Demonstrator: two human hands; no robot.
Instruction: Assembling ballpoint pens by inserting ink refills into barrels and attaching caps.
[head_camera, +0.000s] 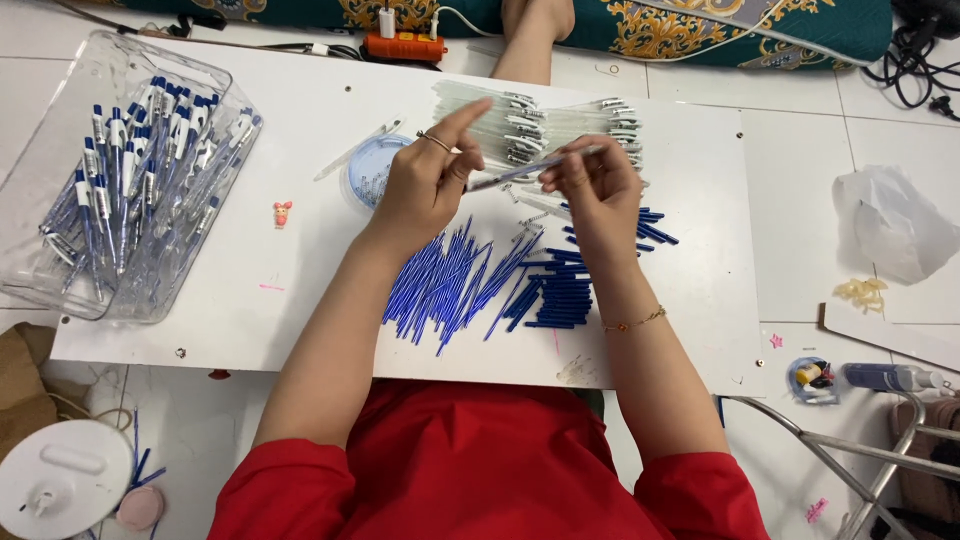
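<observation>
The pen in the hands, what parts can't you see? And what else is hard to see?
Head view only:
- Pen: both ends hidden by the fingers of the left hand and right hand.
- Small springs: too small to count.
- Clear tray: its left side cut off by the picture's edge.
- Blue dish: partly behind the left hand.

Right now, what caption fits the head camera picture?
Both hands hold a clear pen above blue refills on a white board.
</observation>
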